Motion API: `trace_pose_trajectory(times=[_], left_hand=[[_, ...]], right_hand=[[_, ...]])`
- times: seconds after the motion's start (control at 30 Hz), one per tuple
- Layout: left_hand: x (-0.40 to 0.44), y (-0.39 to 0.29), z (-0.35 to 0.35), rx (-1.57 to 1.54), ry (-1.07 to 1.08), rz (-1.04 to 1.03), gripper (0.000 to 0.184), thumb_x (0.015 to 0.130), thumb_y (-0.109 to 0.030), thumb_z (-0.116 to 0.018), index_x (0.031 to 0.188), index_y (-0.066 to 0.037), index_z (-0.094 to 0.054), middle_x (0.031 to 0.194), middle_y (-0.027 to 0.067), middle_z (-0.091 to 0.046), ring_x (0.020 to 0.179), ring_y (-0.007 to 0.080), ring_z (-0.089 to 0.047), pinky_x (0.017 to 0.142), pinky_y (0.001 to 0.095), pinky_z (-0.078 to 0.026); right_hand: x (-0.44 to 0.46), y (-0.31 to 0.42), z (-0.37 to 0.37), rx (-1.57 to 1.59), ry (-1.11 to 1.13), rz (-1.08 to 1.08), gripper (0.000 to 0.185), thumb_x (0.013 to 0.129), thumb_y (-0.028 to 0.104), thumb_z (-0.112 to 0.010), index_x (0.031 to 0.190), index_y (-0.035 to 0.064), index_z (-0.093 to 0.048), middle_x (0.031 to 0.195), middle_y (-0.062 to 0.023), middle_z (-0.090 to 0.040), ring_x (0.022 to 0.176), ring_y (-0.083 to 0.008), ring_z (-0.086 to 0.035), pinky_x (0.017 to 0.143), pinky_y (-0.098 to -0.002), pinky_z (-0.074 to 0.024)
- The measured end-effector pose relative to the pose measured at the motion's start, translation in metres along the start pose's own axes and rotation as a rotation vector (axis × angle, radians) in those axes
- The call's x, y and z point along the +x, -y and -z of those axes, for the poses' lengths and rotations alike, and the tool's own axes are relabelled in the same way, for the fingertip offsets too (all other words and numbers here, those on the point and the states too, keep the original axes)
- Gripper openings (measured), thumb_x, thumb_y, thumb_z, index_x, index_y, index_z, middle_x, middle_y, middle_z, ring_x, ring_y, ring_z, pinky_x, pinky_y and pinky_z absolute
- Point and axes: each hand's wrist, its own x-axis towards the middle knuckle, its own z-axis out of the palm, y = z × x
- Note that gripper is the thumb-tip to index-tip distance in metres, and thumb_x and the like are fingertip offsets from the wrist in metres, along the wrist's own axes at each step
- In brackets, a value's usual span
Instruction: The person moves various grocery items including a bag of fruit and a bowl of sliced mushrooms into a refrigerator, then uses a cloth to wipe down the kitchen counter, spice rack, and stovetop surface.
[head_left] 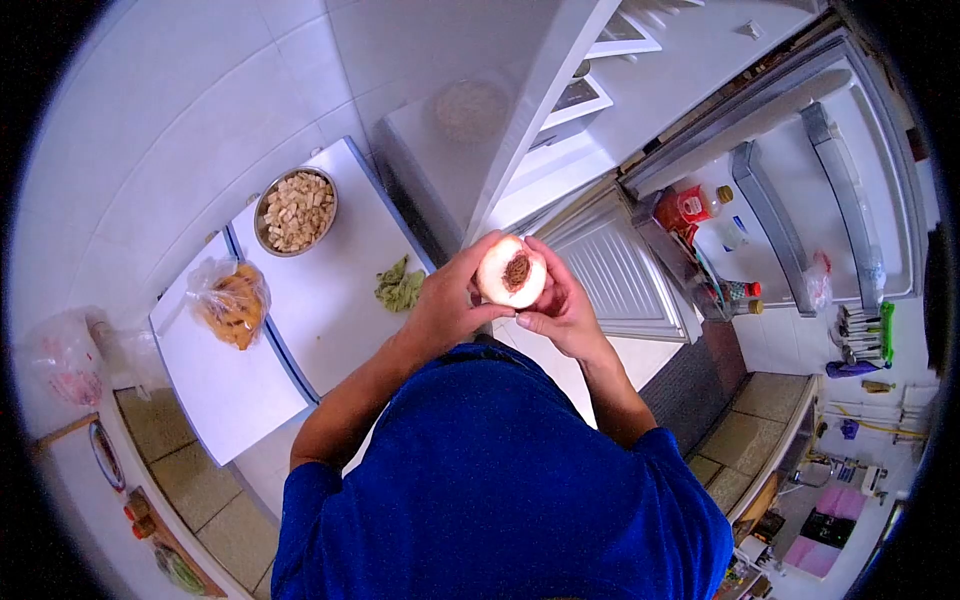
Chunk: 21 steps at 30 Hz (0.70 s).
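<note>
One peach half (496, 287), two hands on it. Left hand (452, 298) curls round its left side, right hand (567, 308) round its right; both partly closed, gripping it between them, thumbs low near each other. Peach half is in front of the blue shirt (500, 480), cut face up to the camera, brown centre (516, 271) showing; pit or hollow, can't tell. To the left, one white table (335, 310), two panels. On it: one metal bowl (263, 238) full of pale chunks (298, 208), too many to count; one clear bag (235, 305) with yellow-brown food inside; one crumpled green thing (400, 286), nearest the left hand. To the right, one open fridge door (800, 180), with a red-labelled bottle (694, 206) on it.
</note>
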Motion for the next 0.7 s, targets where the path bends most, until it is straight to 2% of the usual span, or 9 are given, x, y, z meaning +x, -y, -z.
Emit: trace_pose_trajectory(times=[0.07,0.13,0.17,0.23,0.3,0.33,0.4,0.57,0.7], left_hand=[[0.001,-0.006,0.002,0.032,0.021,0.011,0.094,0.068,-0.009,-0.086,0.148,-0.004,-0.036,0.132,0.0126,-0.059,0.112,0.0196,-0.061,0.094,0.0324,-0.05],[0.002,-0.012,0.008,0.019,0.198,0.232,0.102,0.068,-0.011,-0.087,0.152,-0.005,-0.027,0.141,0.0142,-0.052,0.099,0.0182,-0.063,0.088,0.0327,-0.052],[-0.001,0.005,0.002,-0.161,0.113,0.017,0.106,0.069,-0.009,-0.086,0.154,-0.006,-0.023,0.148,0.0143,-0.044,0.09,0.0168,-0.061,0.083,0.0325,-0.052],[-0.007,0.021,0.003,0.033,0.05,-0.093,0.093,0.072,-0.003,-0.081,0.151,-0.008,-0.031,0.15,0.012,-0.041,0.093,0.0166,-0.062,0.085,0.0323,-0.052],[-0.02,0.041,0.008,0.059,-0.037,-0.022,0.075,0.077,-0.002,-0.078,0.143,-0.005,-0.042,0.142,0.0113,-0.049,0.095,0.0172,-0.063,0.085,0.0328,-0.052],[-0.031,0.041,0.01,-0.099,-0.056,0.232,0.064,0.079,-0.003,-0.076,0.137,-0.003,-0.049,0.136,0.0114,-0.055,0.096,0.018,-0.063,0.085,0.0333,-0.053],[-0.054,0.065,0.017,0.058,-0.153,0.24,0.049,0.082,-0.003,-0.072,0.129,-0.003,-0.057,0.112,0.0098,-0.068,0.086,0.0171,-0.064,0.076,0.0307,-0.053],[-0.125,0.121,0.029,0.111,-0.263,0.392,0.044,0.087,-0.007,-0.066,0.13,-0.001,-0.055,0.108,0.0104,-0.07,0.087,0.0179,-0.066,0.076,0.0313,-0.054],[-0.161,0.131,0.026,-0.063,-0.479,0.543,0.039,0.09,-0.008,-0.064,0.127,0.0,-0.057,0.107,0.0133,-0.07,0.086,0.0191,-0.067,0.072,0.0304,-0.055]], right_hand=[[0.001,-0.002,0.011,-0.131,-0.031,-0.059,0.089,0.078,-0.012,-0.069,0.153,0.0052,-0.023,0.147,-0.0126,-0.043,0.132,-0.0227,-0.047,0.108,-0.0373,-0.0419],[0.002,-0.002,0.021,-0.043,-0.034,-0.065,0.089,0.077,-0.009,-0.071,0.152,0.0055,-0.026,0.145,-0.0129,-0.044,0.13,-0.0246,-0.049,0.107,-0.0385,-0.0433],[0.005,0.002,0.027,0.042,-0.045,-0.069,0.088,0.076,-0.007,-0.073,0.151,0.0059,-0.028,0.144,-0.0132,-0.046,0.129,-0.0265,-0.051,0.106,-0.0398,-0.0446],[0.014,0.019,0.043,0.135,-0.074,0.013,0.087,0.076,-0.003,-0.075,0.15,0.0054,-0.03,0.142,-0.0137,-0.048,0.127,-0.0284,-0.052,0.105,-0.0412,-0.0462],[0.03,0.042,0.065,0.216,-0.181,0.166,0.086,0.074,0.01,-0.08,0.147,0.0042,-0.035,0.14,-0.0153,-0.05,0.122,-0.0329,-0.056,0.101,-0.045,-0.0502],[0.042,0.066,0.068,0.186,-0.224,0.241,0.084,0.074,0.01,-0.08,0.146,0.003,-0.036,0.137,-0.0159,-0.052,0.12,-0.0319,-0.058,0.099,-0.0456,-0.051],[0.077,0.103,0.096,-0.04,-0.276,0.457,0.078,0.078,0.013,-0.077,0.144,-0.0001,-0.038,0.132,-0.0155,-0.056,0.119,-0.0299,-0.058,0.097,-0.0439,-0.0514],[0.196,0.165,0.191,-0.466,-0.548,0.677,0.056,0.086,0.012,-0.071,0.135,-0.0031,-0.048,0.125,-0.0092,-0.059,0.112,-0.0179,-0.059,0.097,-0.0294,-0.0456],[0.263,0.181,0.209,-0.68,-0.652,0.773,0.058,0.084,0.016,-0.076,0.132,-0.0026,-0.05,0.122,-0.0104,-0.062,0.111,-0.0199,-0.06,0.097,-0.0324,-0.0455]])
